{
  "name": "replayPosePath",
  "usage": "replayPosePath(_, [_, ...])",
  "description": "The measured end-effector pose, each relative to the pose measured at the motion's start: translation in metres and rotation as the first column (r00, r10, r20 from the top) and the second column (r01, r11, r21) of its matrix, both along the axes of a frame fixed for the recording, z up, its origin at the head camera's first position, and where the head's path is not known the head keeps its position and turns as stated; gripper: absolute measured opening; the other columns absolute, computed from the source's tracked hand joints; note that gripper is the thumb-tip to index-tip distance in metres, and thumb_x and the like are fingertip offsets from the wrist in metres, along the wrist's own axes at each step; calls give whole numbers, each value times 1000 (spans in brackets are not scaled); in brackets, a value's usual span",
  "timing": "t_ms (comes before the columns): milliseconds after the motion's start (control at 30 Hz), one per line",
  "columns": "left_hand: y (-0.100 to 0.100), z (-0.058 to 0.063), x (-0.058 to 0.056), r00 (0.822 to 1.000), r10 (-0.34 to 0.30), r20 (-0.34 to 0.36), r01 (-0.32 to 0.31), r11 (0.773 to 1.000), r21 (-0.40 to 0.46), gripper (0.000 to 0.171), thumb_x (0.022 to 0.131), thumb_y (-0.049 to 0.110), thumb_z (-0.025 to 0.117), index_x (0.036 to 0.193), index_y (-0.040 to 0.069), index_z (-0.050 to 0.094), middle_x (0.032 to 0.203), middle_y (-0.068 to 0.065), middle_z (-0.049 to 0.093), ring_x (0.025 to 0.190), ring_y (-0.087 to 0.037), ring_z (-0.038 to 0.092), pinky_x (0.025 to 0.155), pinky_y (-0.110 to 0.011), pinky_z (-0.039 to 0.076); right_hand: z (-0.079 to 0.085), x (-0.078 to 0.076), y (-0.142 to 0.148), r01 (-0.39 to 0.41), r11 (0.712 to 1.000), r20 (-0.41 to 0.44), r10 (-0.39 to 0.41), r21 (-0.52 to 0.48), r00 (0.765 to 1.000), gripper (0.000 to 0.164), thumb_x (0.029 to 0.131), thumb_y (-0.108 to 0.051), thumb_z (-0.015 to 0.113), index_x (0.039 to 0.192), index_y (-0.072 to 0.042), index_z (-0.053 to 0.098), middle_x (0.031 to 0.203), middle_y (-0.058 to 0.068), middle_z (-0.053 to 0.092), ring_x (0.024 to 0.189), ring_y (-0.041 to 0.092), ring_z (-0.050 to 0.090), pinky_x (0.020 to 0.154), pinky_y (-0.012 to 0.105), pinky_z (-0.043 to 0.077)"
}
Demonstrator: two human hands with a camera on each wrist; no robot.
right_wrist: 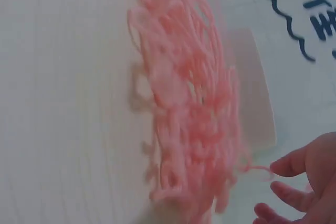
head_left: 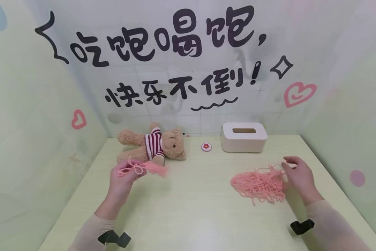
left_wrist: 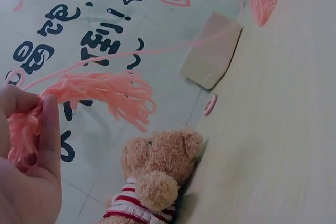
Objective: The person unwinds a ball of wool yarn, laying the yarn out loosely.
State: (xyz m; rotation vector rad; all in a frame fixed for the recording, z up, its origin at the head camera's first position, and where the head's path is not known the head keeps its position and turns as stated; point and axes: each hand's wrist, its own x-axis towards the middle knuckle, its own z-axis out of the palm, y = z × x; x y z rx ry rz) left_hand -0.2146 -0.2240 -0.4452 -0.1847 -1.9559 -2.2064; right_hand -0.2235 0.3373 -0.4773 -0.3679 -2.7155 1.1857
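Note:
My left hand [head_left: 122,179] grips a small bundle of pink yarn [left_wrist: 102,94], raised over the table's left side near the teddy bear. The bundle's loose strands hang past the fingertips, and a loop shows near the thumb. From it a single strand [left_wrist: 131,53] stretches toward the right side in the left wrist view. A larger tangled pile of pink yarn [head_left: 258,186] is at the table's right. Beside it, my right hand [head_left: 301,176] pinches a thin yarn end [right_wrist: 257,168] between thumb and index finger, with the other fingers loosely bent.
A teddy bear [head_left: 172,143] in a striped shirt lies on its side at the back left. A white tissue box [head_left: 244,139] stands at the back right, and a small round badge [head_left: 206,146] lies between them. Printed cloth walls enclose the table [head_left: 194,216].

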Motion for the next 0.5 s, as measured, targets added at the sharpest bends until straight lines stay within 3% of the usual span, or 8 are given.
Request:
replayPosePath(67, [9, 2, 2, 997, -77, 4, 77, 997, -22, 8, 97, 3, 70, 96, 10, 74, 93, 2, 78, 84, -10, 75, 84, -31, 67, 7, 4, -27, -99, 995, -80, 101, 31, 992, 47, 106, -25, 58, 144, 2, 52, 146, 34, 48, 126, 52, 47, 90, 62, 53])
replayPosePath(133, [20, 4, 3, 988, -150, 26, 151, 987, -57, 8, 96, 5, 71, 97, 12, 74, 94, 3, 79, 84, -10, 75, 84, -31, 67, 16, 9, -63, -212, 976, -141, 216, 49, 966, 46, 101, -25, 67, 141, -3, 57, 144, 28, 55, 128, 48, 49, 96, 65, 50])
replayPosePath(233, [40, 6, 2, 965, -247, 90, 256, 960, -116, 6, 95, 10, 74, 100, 9, 74, 100, 2, 79, 87, -12, 75, 85, -33, 67, 34, 20, -120, -387, 922, -127, 385, 4, 914, 42, 96, -36, 75, 133, -16, 66, 133, 11, 66, 115, 34, 60, 90, 48, 56])
replayPosePath(300, [53, 7, 0, 944, -300, 141, 319, 938, -139, 14, 95, 14, 76, 104, 5, 74, 105, 0, 79, 91, -14, 75, 86, -34, 67, 43, 27, -153, -479, 878, -107, 475, -19, 874, 39, 92, -41, 78, 127, -25, 70, 123, -3, 71, 106, 22, 62, 83, 36, 56])
replayPosePath(433, [75, 5, -2, 915, -344, 212, 380, 911, -160, 28, 93, 22, 78, 108, -1, 73, 111, -4, 79, 95, -22, 76, 86, -35, 67, 49, 34, -201, -590, 805, -119, 581, -59, 805, 32, 88, -43, 81, 117, -33, 72, 110, -17, 73, 97, 10, 64, 78, 31, 57])
replayPosePath(500, [82, 4, -2, 908, -349, 232, 390, 907, -159, 31, 93, 24, 79, 111, -1, 73, 109, -5, 79, 94, -25, 76, 87, -35, 67, 48, 34, -217, -613, 786, -133, 601, -79, 788, 29, 87, -43, 83, 112, -35, 73, 106, -21, 73, 94, 9, 64, 76, 29, 56])
